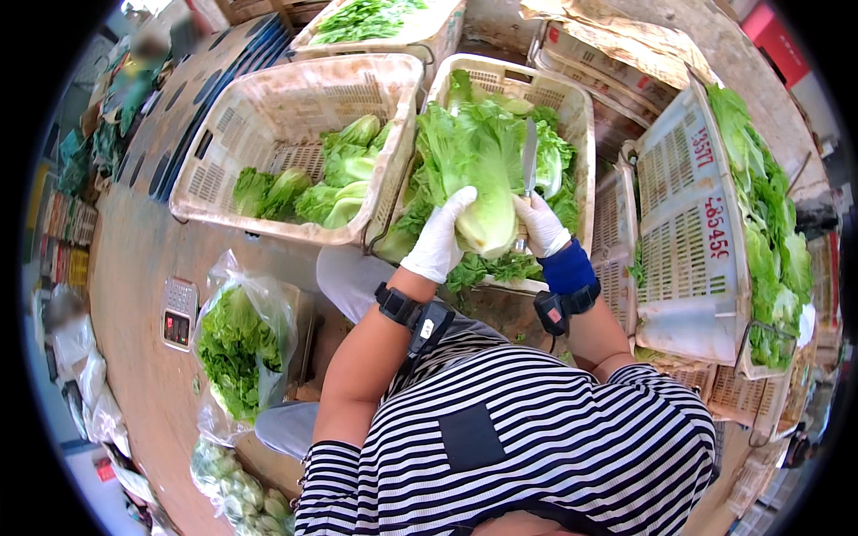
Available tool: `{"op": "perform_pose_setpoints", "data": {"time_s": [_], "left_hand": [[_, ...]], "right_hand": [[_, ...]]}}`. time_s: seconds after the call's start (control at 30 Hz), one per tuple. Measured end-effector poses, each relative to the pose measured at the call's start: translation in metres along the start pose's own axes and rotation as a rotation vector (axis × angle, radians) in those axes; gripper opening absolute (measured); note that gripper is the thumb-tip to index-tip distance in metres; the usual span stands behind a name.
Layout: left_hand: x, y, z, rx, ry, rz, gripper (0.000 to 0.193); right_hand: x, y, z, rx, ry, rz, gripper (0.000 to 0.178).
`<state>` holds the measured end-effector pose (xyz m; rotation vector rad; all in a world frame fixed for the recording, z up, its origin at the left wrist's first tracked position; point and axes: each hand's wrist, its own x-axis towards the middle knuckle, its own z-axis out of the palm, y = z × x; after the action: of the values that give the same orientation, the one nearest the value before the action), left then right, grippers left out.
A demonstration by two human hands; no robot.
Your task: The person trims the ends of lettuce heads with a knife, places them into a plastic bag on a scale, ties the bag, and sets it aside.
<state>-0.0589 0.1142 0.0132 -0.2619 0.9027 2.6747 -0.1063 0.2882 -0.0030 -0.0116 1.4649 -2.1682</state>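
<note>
- Your striped shirt (pixel 545 415) is nearest.
- Your left hand (pixel 440 234) has a snug grip on the lettuce (pixel 487 174) above the crate (pixel 587 152); your right hand (pixel 542 225) clasps a knife (pixel 530 159).
- Leaves (pixel 463 134) look tearable; hold the firmer base (pixel 490 230).

From your left hand (pixel 441 238), toward 10 o'clock, the left crate (pixel 295 96) gives you free room over its far-left part; lettuces (pixel 347 168) fill its near-right side, and adjoining rims (pixel 407 121) make a ridge across your path. By your right hand (pixel 542 225), the knife (pixel 530 154) points to 12, its blade just beside the held lettuce (pixel 483 170). A tall crate (pixel 684 272) walls you off at 3. At 8, your knee (pixel 351 284) and a bag (pixel 274 311) stand in the way, while bare floor (pixel 192 255) runs between that bag and the left crate toward 9.
</note>
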Motion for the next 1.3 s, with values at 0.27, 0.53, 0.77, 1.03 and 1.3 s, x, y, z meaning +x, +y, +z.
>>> {"op": "perform_pose_setpoints", "data": {"time_s": [0.27, 0.53, 0.77, 1.03, 1.3], "left_hand": [[-0.017, 0.008, -0.014, 0.1, 0.052, 0.494, 0.047], [-0.031, 0.02, -0.036, -0.372, 0.011, 0.451, 0.053], [-0.034, 0.026, -0.04, -0.046, -0.051, 0.524, 0.061], [-0.04, 0.01, 0.006, 0.427, 0.076, 0.574, 0.061], [-0.045, -0.011, 0.008, 0.399, 0.113, 0.681, 0.058]], "right_hand": [[-0.026, -0.01, 0.061, -0.501, 0.145, -0.409, 0.021], [-0.05, 0.004, 0.062, 0.134, 0.051, -0.52, 0.021], [-0.027, 0.009, -0.001, -0.474, 0.269, -0.441, 0.046], [0.012, 0.043, 0.006, 0.449, -0.08, -0.136, 0.036], [0.01, 0.045, 0.014, 0.766, -0.168, -0.131, 0.046]]}}
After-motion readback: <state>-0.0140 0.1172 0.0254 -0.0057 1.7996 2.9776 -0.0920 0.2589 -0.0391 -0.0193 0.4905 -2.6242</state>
